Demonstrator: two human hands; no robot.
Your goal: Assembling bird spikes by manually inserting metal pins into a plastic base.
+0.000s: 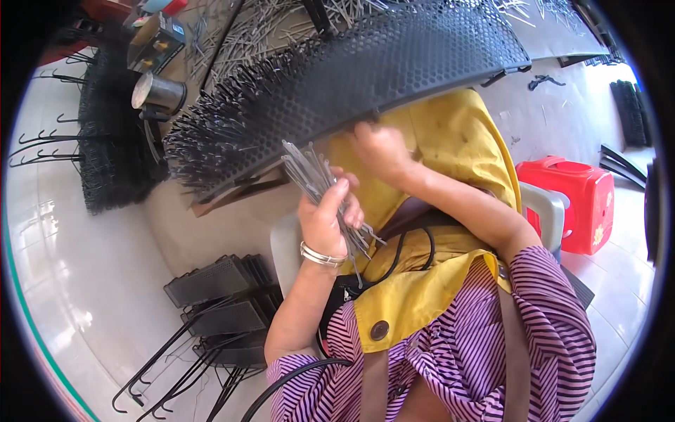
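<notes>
My left hand [329,214] is closed round a bundle of thin grey rods [306,172], their ends fanning out above the thumb and below the palm. A long black perforated panel [394,53] lies across in front of me. Many short dark pieces [232,112] stand densely in its left part, while rows of holes show on its right. At the panel's near edge is my right hand [382,149], fingers curled in at the edge; what they grip, if anything, is hidden. The bundle is just below the panel's near edge, left of my right hand.
Loose grey rods [281,28] are scattered behind the panel. A metal mug [159,93] and a box [156,42] stand at the left. Black panels with hooked rods [225,302] lie lower left, others [116,133] further left. A red stool [569,204] stands at the right.
</notes>
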